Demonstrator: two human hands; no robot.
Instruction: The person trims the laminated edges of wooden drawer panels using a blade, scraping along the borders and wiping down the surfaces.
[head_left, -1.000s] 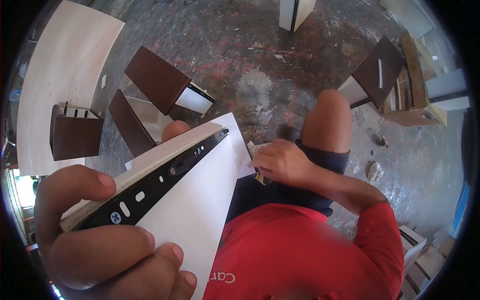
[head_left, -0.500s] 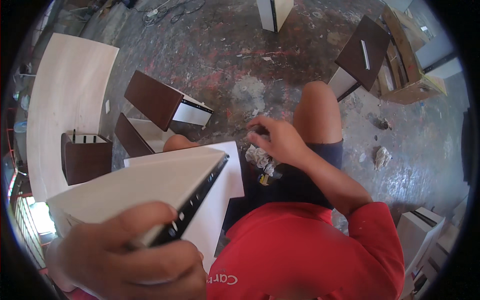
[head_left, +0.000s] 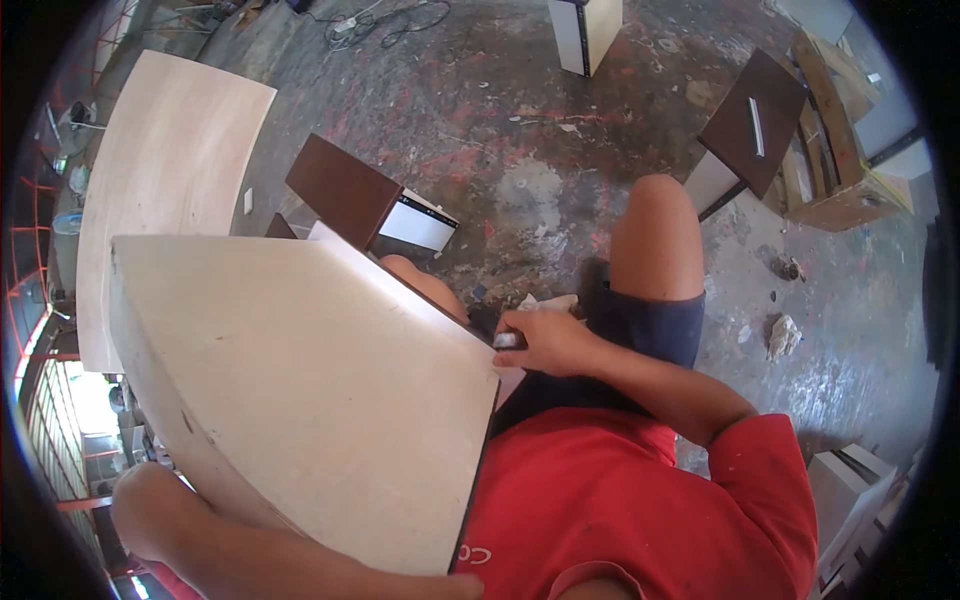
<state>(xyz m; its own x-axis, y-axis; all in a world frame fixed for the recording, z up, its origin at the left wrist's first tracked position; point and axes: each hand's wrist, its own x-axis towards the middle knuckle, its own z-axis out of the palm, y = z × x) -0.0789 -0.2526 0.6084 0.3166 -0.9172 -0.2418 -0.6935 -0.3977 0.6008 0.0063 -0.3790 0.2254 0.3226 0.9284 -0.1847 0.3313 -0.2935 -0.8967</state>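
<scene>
A large pale wooden box, drawer-like (head_left: 320, 380), lies tilted across my lap on the left, its broad flat face up. A dark strip (head_left: 480, 470) runs down its right edge, and a thin brown edge borders its far right side. My left forearm crosses its near part; my left hand (head_left: 458, 587) is at the lower edge of the view, its fingers hidden. At the box's far right corner, my right hand (head_left: 550, 342) is closed around a small whitish thing (head_left: 507, 341) that I cannot make out. Crumpled white material (head_left: 553, 303) shows just behind that hand.
Brown-fronted drawers (head_left: 345, 190) stand ahead on the stained floor (head_left: 480, 130). A long pale board (head_left: 180, 150) lies at left. At right are another brown-topped drawer (head_left: 755, 120), a wooden crate (head_left: 840, 190) and a crumpled rag (head_left: 785, 338). Cables (head_left: 400, 30) lie at the far side.
The box has been turned so its broad face shows upward. My left hand has gone from its dark-edged side to the lower edge; my right hand has come down to its corner and closed.
</scene>
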